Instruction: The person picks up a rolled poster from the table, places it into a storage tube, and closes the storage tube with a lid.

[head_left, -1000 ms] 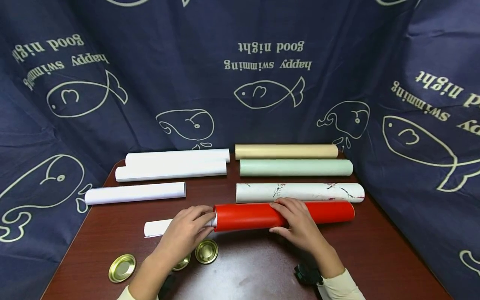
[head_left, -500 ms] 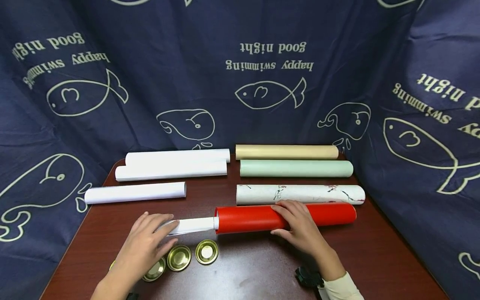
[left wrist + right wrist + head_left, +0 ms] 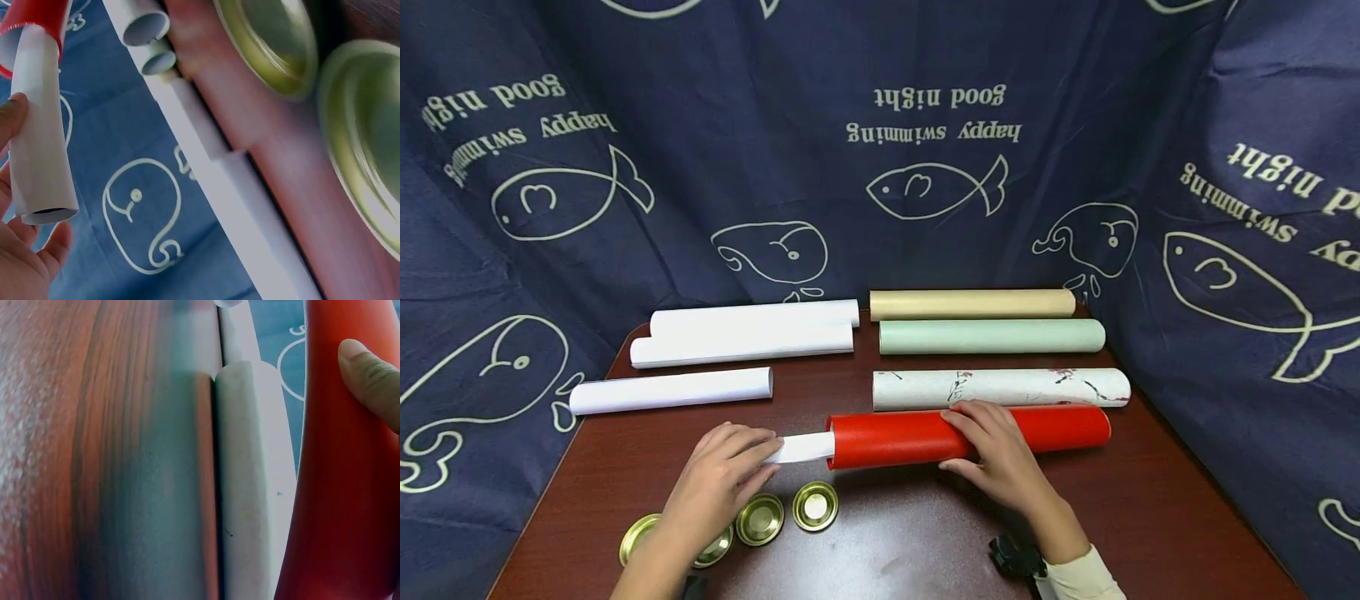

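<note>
A white paper roll (image 3: pixel 805 448) sticks out of the left mouth of a red paper roll (image 3: pixel 895 438). My left hand (image 3: pixel 722 475) holds the white roll near its outer end; in the left wrist view, fingers (image 3: pixel 11 119) lie along its side and its hollow end shows just above the thumb. My right hand (image 3: pixel 996 446) grips the red roll around its middle, and in the right wrist view the thumb (image 3: pixel 369 375) lies on the red surface. Several gold-coloured round lids (image 3: pixel 816 506) lie on the table near the left hand, some partly behind the left forearm.
Several white rolls (image 3: pixel 670 390) lie at the back left. On the right, behind the red roll, lie a floral-patterned roll (image 3: pixel 1000 388), a pale green roll (image 3: pixel 992 337) and a beige roll (image 3: pixel 972 303). Dark blue printed cloth (image 3: pixel 880 250) hangs around the brown table (image 3: pixel 1150 517).
The left hand slid left from the red roll's mouth along the white roll, then moved back right, and less white roll shows outside. The right hand stays on the red roll.
</note>
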